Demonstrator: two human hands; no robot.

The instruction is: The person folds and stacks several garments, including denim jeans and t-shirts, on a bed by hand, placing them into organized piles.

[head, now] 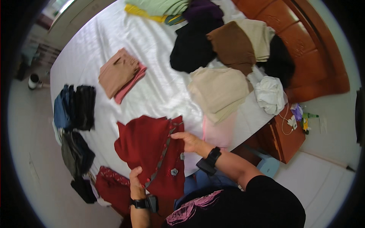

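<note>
A dark red garment (142, 142) with a grey trim, red buttons and grey flower ornaments is held between my two hands at the near edge of the bed. My left hand (137, 182) grips its lower left side, thumb on top and fingers hidden beneath the cloth. At its right edge, my right hand (189, 141) pinches the fabric near the trim. Another dark red garment with a patterned band (111, 185) lies to the left of my left hand. Folded pale pink cloth (219, 129) lies just right of my right hand, partly under folded beige clothes (219, 91).
The white bedsheet (159, 91) bears folded tan and pink clothes (119, 74), stacked dark trousers (84, 107), black garments (191, 45), brown cloth (233, 42) and a white bundle (270, 94). A brown leather headboard (302, 42) and a wooden nightstand (288, 136) stand at the right.
</note>
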